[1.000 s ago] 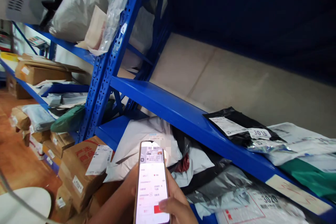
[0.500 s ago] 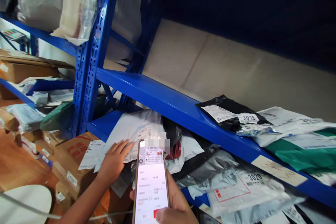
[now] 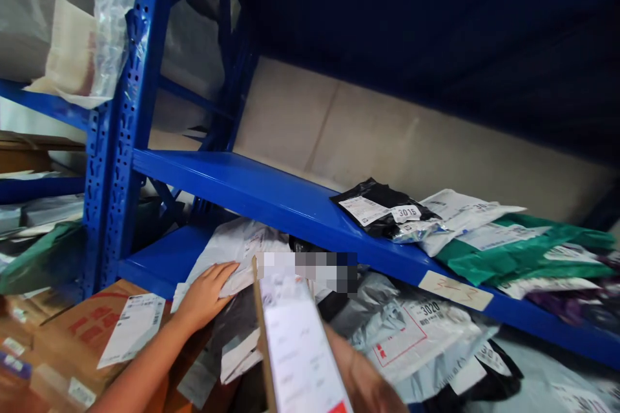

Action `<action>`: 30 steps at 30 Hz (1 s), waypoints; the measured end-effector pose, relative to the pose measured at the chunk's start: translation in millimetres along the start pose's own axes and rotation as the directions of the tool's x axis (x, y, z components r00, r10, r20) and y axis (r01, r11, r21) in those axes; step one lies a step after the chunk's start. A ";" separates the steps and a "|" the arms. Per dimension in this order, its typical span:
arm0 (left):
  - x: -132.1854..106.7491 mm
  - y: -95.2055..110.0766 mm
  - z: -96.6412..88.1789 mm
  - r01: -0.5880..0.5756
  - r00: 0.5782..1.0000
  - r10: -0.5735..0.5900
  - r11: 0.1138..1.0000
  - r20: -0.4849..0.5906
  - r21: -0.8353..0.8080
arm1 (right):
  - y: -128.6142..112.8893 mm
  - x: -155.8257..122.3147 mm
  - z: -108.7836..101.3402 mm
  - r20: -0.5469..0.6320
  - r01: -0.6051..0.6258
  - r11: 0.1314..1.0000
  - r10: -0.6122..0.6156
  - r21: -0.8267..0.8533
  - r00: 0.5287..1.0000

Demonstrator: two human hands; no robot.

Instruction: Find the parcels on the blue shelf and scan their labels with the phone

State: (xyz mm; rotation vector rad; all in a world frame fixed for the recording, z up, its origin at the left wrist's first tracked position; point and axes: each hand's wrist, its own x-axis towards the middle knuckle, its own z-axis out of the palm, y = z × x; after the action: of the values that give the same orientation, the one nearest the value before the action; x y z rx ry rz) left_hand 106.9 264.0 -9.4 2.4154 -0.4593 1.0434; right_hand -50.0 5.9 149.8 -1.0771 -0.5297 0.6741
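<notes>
My left hand (image 3: 209, 290) is at a white parcel bag (image 3: 220, 246) on the lower blue shelf, its fingers over the bag and its thumb at the near edge. The bag's edge looks raised, with a dark grey parcel bag (image 3: 236, 315) beneath it. In my right hand (image 3: 363, 377) is a smartphone (image 3: 300, 342), held upright with its bright screen towards me. The screen is blurred, and a red patch shows at its bottom. Most of the right hand's fingers are hidden behind the phone.
A blue upper shelf (image 3: 232, 174) carries a black parcel (image 3: 375, 203) labelled 3016 and a green parcel (image 3: 508, 248). Below lies a parcel (image 3: 411, 335) marked 3020. A perforated blue post (image 3: 130, 110) stands left, with cardboard boxes (image 3: 53, 348) beneath.
The view has swung left to right, so the shelves sit further left. The white bag's near edge has risen under my left hand, baring darker parcels. The phone has tilted and blurred.
</notes>
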 end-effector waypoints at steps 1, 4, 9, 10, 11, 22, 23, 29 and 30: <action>2.6 4.5 -1.1 -0.002 0.999 0.002 1.000 0.032 0.002 | -14.8 -0.2 3.2 -0.003 0.019 1.000 -0.019 0.012 1.000; 6.2 17.3 -6.4 0.008 0.995 -0.011 1.000 0.102 0.026 | -59.8 6.8 9.8 -0.041 0.199 0.979 -0.197 0.042 0.980; 8.4 27.1 -5.7 -0.009 0.995 -0.003 0.992 0.099 0.125 | -105.2 27.0 1.1 -0.246 0.306 0.943 -0.329 -0.129 0.912; 9.3 26.7 -4.3 0.004 0.996 -0.016 0.992 0.092 0.127 | -108.4 29.3 -2.8 -0.266 0.318 0.936 -0.348 -0.151 0.899; 10.4 25.5 -3.1 0.025 0.996 -0.035 0.992 0.081 0.120 | -109.3 30.5 -6.9 -0.278 0.337 0.927 -0.371 -0.164 0.886; 22.2 -2.4 6.2 0.119 0.979 -0.102 0.989 -0.177 0.083 | 56.6 57.3 -42.3 -0.422 -0.165 0.438 -0.595 -0.884 0.684; 21.5 -5.2 7.6 0.102 0.978 -0.083 0.991 -0.194 0.086 | 68.0 66.9 -43.8 -0.426 -0.186 0.413 -0.626 -0.892 0.654; 15.1 -13.4 10.1 -0.003 0.955 0.041 0.992 -0.293 0.129 | 66.1 111.4 -49.4 -0.438 -0.198 0.394 -0.744 -0.897 0.505; 15.4 -12.9 10.5 -0.025 0.949 0.066 0.990 -0.307 0.137 | 60.2 115.9 -51.5 -0.417 -0.183 0.377 -0.762 -0.908 0.495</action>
State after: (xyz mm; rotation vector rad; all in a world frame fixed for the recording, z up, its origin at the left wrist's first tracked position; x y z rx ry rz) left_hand 129.3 267.4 -7.9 2.2995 -0.3471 1.4873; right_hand 50.7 76.8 82.5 -2.0603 -0.2006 -0.7388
